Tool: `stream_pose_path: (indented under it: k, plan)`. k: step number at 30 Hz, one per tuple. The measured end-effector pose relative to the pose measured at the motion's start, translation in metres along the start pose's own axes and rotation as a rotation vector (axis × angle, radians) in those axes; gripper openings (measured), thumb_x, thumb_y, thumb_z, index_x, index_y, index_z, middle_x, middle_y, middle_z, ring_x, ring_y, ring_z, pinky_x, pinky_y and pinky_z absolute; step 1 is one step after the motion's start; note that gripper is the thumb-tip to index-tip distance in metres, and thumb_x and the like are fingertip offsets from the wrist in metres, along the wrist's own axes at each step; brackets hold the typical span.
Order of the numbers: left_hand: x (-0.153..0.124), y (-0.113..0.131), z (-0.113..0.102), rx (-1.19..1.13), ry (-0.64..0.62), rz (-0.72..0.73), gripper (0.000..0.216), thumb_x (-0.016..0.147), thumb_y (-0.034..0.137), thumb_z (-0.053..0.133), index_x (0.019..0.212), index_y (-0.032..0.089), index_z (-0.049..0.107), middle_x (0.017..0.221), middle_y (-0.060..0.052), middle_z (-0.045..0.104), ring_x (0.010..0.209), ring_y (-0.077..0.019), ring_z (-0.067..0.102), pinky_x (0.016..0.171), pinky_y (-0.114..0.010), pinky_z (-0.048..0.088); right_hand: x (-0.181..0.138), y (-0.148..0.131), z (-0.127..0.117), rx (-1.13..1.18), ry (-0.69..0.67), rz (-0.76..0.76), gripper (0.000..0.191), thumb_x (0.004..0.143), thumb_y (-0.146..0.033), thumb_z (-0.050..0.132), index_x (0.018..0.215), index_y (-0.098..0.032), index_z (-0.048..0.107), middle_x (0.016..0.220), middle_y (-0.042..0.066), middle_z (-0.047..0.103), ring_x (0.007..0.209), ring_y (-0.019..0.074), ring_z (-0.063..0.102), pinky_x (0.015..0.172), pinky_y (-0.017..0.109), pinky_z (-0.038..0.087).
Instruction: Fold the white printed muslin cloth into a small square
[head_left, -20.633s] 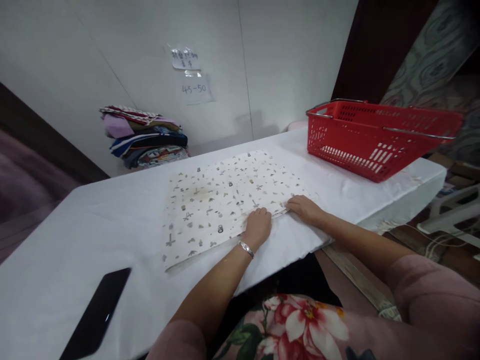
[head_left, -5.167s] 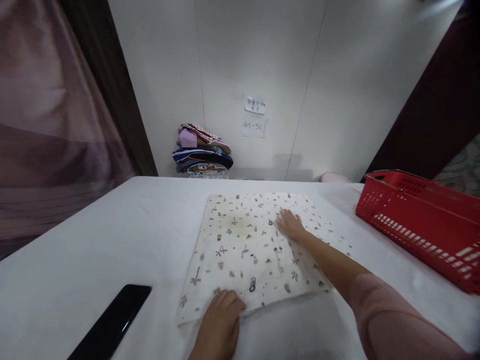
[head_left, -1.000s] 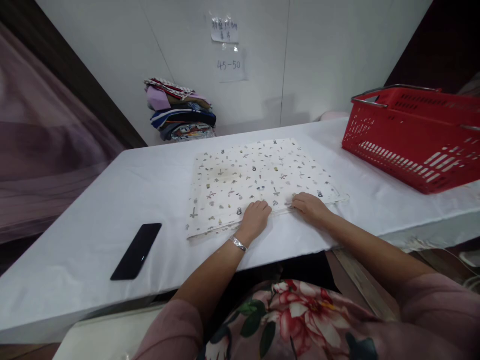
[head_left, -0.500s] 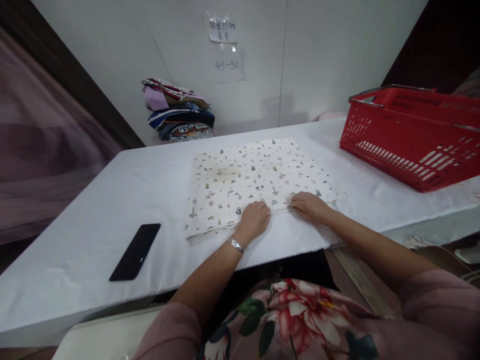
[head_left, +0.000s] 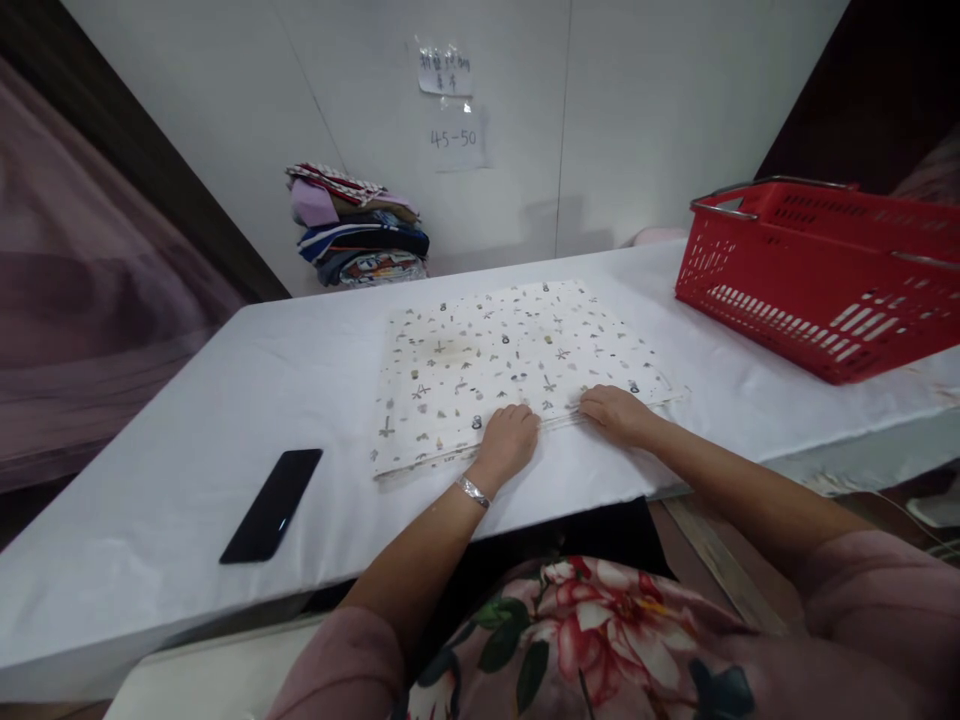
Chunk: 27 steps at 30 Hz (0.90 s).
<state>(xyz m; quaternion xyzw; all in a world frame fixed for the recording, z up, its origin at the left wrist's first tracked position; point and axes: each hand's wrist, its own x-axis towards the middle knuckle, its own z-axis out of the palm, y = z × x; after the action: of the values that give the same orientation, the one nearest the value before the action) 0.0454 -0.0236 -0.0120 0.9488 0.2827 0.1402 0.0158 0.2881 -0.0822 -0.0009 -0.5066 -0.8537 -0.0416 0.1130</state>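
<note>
A cream cloth with small printed motifs (head_left: pixel 510 350) lies folded flat on the white table (head_left: pixel 187 440). My left hand (head_left: pixel 508 440) rests on the cloth's near edge, fingers curled down onto the fabric, a silver bracelet on the wrist. Just to its right, my right hand (head_left: pixel 611 410) presses the same edge with fingers bent, seemingly pinching the layers. The two hands sit close together, a small gap between them.
A black phone (head_left: pixel 271 503) lies near the table's front left. A red plastic basket (head_left: pixel 817 270) stands at the right end. A stack of folded clothes (head_left: pixel 356 225) sits against the back wall under paper labels (head_left: pixel 450 105).
Since one second ago both hands have stayed on the cloth's near edge. Only the camera has shifted slightly.
</note>
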Motion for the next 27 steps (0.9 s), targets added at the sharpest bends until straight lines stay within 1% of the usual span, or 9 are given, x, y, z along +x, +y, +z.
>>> stream_pose_path:
  k: [3, 6, 13, 16, 22, 27]
  plan:
    - [0.000, 0.001, -0.001, 0.011, -0.008, -0.012, 0.018, 0.087, 0.013, 0.047, 0.099, 0.019, 0.058, 0.097, -0.008, 0.058, 0.094, -0.0234, 0.051, 0.080, -0.039, 0.040, 0.000, 0.000, 0.002, -0.027, -0.001, 0.022, 0.023, 0.083, -0.009, 0.043, 0.085, -0.018, 0.064, 0.085, 0.008, 0.065, 0.079, 0.0203, 0.055, 0.072, 0.032, 0.040]
    - [0.001, 0.002, -0.002, 0.023, -0.020, -0.015, 0.021, 0.085, 0.010, 0.047, 0.100, 0.018, 0.058, 0.098, -0.009, 0.058, 0.095, -0.0237, 0.052, 0.080, -0.040, 0.040, -0.002, 0.003, 0.006, -0.028, 0.030, 0.047, 0.024, 0.079, -0.007, 0.043, 0.090, -0.018, 0.063, 0.087, 0.008, 0.065, 0.081, 0.0212, 0.056, 0.073, 0.033, 0.040]
    - [-0.002, 0.004, -0.003, 0.053, -0.022, 0.003, 0.021, 0.085, 0.011, 0.046, 0.101, 0.018, 0.057, 0.097, -0.007, 0.059, 0.095, -0.0232, 0.051, 0.081, -0.039, 0.039, -0.005, 0.004, 0.009, 0.008, 0.020, 0.078, 0.029, 0.078, -0.007, 0.046, 0.097, -0.020, 0.063, 0.090, 0.007, 0.066, 0.085, 0.0208, 0.057, 0.076, 0.033, 0.043]
    - [-0.001, 0.005, -0.003, 0.061, -0.026, 0.011, 0.021, 0.084, 0.010, 0.047, 0.101, 0.019, 0.057, 0.097, -0.007, 0.058, 0.094, -0.0232, 0.051, 0.079, -0.039, 0.038, -0.006, 0.003, 0.011, 0.024, 0.021, 0.059, 0.031, 0.079, -0.008, 0.046, 0.103, -0.020, 0.063, 0.093, 0.007, 0.066, 0.087, 0.0202, 0.057, 0.077, 0.033, 0.043]
    - [0.007, 0.007, 0.001, 0.108, 0.012, 0.027, 0.017, 0.090, 0.010, 0.042, 0.097, 0.019, 0.056, 0.097, -0.008, 0.056, 0.092, -0.0227, 0.049, 0.077, -0.038, 0.037, -0.007, 0.001, 0.016, 0.037, 0.053, 0.048, 0.030, 0.079, -0.007, 0.045, 0.098, -0.018, 0.065, 0.093, 0.008, 0.064, 0.086, 0.0198, 0.055, 0.077, 0.033, 0.043]
    - [0.014, 0.009, 0.008, 0.160, 0.031, 0.072, 0.013, 0.091, 0.012, 0.044, 0.094, 0.017, 0.055, 0.095, -0.006, 0.056, 0.091, -0.0213, 0.048, 0.078, -0.036, 0.036, -0.006, 0.000, 0.012, 0.102, 0.052, 0.066, 0.030, 0.076, -0.005, 0.045, 0.095, -0.018, 0.064, 0.091, 0.007, 0.063, 0.087, 0.0195, 0.054, 0.078, 0.033, 0.043]
